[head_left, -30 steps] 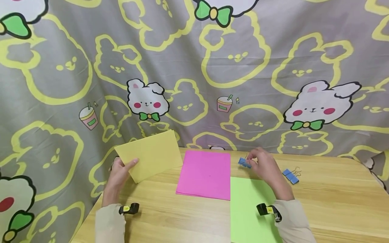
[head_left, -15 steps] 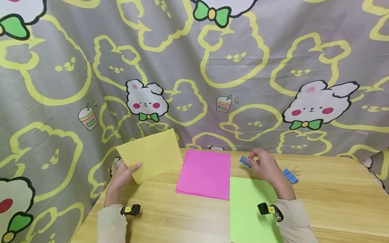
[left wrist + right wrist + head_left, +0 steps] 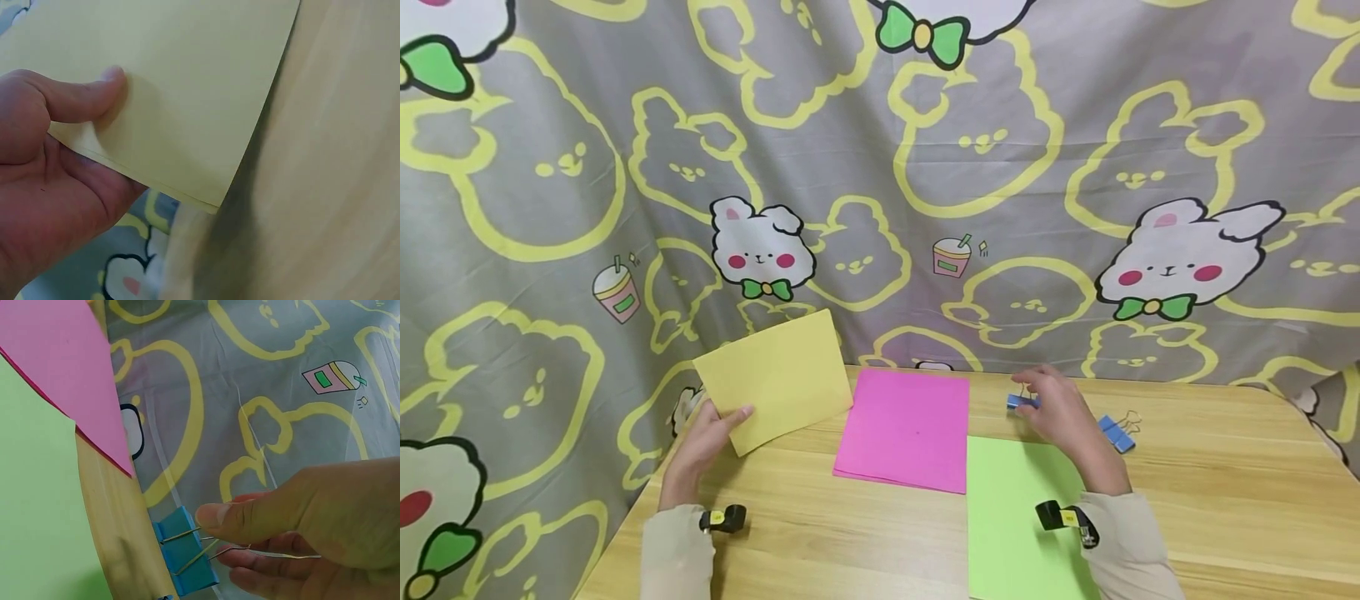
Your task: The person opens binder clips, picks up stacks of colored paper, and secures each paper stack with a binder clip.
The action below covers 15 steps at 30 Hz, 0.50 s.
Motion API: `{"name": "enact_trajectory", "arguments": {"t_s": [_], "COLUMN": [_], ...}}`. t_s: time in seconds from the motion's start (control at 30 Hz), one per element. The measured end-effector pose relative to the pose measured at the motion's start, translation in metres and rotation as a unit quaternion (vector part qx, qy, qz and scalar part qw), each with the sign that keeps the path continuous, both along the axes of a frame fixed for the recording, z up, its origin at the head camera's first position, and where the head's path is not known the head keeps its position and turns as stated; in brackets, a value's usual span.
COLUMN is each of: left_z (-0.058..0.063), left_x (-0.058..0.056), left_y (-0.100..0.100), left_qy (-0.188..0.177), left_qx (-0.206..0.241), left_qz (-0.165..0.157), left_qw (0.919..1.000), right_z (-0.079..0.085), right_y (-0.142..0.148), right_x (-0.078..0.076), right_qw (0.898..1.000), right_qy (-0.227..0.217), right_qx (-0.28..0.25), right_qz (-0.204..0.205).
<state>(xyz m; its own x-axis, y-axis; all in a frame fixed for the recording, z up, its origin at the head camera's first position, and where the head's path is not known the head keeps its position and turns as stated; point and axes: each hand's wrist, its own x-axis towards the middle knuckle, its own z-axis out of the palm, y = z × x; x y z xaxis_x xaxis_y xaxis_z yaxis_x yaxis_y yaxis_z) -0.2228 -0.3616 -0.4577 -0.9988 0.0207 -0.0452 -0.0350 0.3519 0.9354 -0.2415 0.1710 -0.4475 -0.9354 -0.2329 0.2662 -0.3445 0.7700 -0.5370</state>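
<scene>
My left hand point(image 3: 702, 437) grips a small stack of yellow paper point(image 3: 778, 379) by its lower left side, tilted up off the table. In the left wrist view the thumb point(image 3: 94, 97) lies across the front, with the other fingers behind, mostly hidden by the yellow paper point(image 3: 187, 125). My right hand point(image 3: 1060, 412) pinches a blue binder clip point(image 3: 1019, 402) near the back of the table. Up close, thumb and fingers are at the wire handles of that binder clip point(image 3: 187, 559); its exact contact with the table cannot be told.
A pink paper stack point(image 3: 906, 429) lies flat between the hands. Green paper point(image 3: 1018, 517) lies under my right forearm, beside the pink. A second blue binder clip point(image 3: 1117, 434) rests right of my right hand. A patterned curtain point(image 3: 880, 167) hangs behind the wooden table point(image 3: 842, 542).
The binder clip at my right hand has shifted slightly right and turned, its blue body now lying more level. My left hand has moved a little right with the yellow paper.
</scene>
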Motion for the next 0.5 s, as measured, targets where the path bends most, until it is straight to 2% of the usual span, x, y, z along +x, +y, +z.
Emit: {"name": "enact_trajectory", "arguments": {"t_s": [0.17,0.3,0.5], "left_z": [0.011,0.017,0.026], "left_x": [0.003,0.004,0.006], "left_y": [0.001,0.003,0.015], "left_qy": [0.015,0.045,0.058], "left_qx": [-0.06,-0.069,-0.07], "left_qz": [0.026,0.018,0.003], "left_qw": [0.9978,0.9964,0.9959], "right_z": [0.0,0.002,0.005], "right_y": [0.001,0.001,0.005], "right_x": [0.0,-0.001,0.0], "right_qw": [1.0,1.0,0.999], "right_qy": [0.001,-0.001,-0.01], "right_qx": [-0.001,-0.011,-0.022], "right_qz": [-0.004,-0.017,-0.034]}}
